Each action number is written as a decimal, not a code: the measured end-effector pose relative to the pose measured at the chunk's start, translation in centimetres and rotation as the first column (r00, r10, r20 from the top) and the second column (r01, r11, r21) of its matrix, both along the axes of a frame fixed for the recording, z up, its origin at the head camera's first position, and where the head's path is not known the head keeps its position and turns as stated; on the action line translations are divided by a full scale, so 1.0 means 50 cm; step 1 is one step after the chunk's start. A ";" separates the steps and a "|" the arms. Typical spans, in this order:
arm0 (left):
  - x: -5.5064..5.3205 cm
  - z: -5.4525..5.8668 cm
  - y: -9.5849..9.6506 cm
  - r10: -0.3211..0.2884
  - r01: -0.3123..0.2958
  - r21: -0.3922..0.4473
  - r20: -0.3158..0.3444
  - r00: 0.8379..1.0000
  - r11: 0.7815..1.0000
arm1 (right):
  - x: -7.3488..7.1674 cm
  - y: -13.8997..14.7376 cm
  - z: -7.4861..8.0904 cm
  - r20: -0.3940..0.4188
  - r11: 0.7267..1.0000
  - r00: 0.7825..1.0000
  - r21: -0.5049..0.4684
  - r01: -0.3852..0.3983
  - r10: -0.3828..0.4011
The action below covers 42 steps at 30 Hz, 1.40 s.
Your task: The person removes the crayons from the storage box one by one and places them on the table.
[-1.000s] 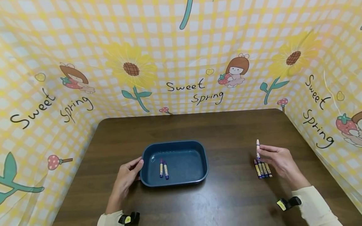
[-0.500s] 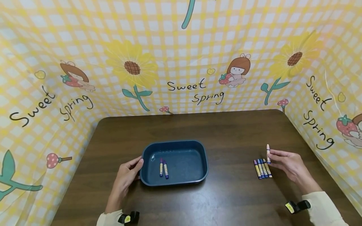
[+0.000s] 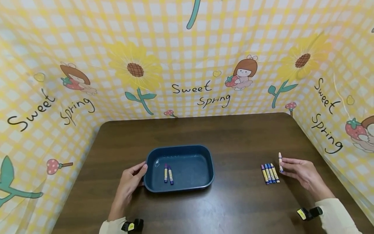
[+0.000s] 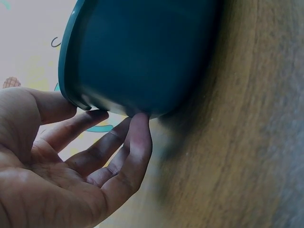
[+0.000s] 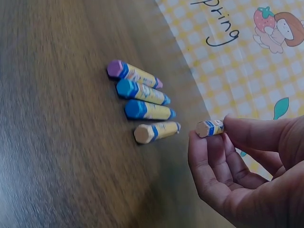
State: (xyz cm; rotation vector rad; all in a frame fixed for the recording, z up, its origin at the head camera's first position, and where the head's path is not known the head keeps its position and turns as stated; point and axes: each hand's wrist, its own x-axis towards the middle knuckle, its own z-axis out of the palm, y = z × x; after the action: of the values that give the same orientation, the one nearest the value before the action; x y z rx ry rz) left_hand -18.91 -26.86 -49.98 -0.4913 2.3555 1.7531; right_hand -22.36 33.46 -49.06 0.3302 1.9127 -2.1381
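My left hand (image 3: 131, 178) grips the left end of a dark blue rectangular tray (image 3: 187, 147), thumb over the rim and fingertips against the outer wall in the left wrist view. Inside the tray lie a purple crayon (image 3: 166, 174) and a dark violet crayon (image 3: 170, 175), side by side. Between thumb and fingertips, my right hand (image 3: 302, 174) pinches a pale peach crayon (image 5: 207, 128), its tip pointing away. Just left of that hand, several crayons lie in a row: a mauve crayon (image 5: 134, 73), a light blue crayon (image 5: 143, 91), a darker blue crayon (image 5: 149, 110) and a tan crayon (image 5: 156, 132).
The dark wooden table (image 3: 233, 208) has rounded far corners. A yellow checked cloth (image 3: 181, 58) with flowers and lettering hangs around its back and sides. Table surface lies between the tray and the row of crayons.
My right hand has carried the peach crayon from over the row to its right side, a little nearer to me. The left hand and the tray stay in place.
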 end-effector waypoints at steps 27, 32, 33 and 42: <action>-0.006 0.001 0.001 -0.006 0.006 -0.016 0.019 1.000 1.000 | -0.006 0.010 -0.015 0.102 0.905 0.991 0.408 -0.122 0.088; -0.004 0.002 0.003 -0.004 0.004 -0.010 0.026 1.000 1.000 | -0.005 0.006 -0.004 0.122 0.892 0.988 0.430 -0.138 0.093; -0.004 0.002 0.003 -0.001 0.001 -0.010 0.027 1.000 1.000 | -0.004 0.005 -0.004 0.123 0.892 0.988 0.429 -0.141 0.097; -0.001 -0.001 0.002 0.011 -0.011 -0.002 0.012 1.000 1.000 | 0.000 -0.004 -0.006 0.122 0.882 0.987 0.448 -0.148 0.103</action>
State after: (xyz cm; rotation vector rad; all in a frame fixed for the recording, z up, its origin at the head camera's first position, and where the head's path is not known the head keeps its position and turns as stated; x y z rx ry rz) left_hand -18.94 -26.78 -50.02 -0.5150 2.3510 1.7475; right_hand -22.35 33.26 -49.36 0.3735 2.2960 -1.5415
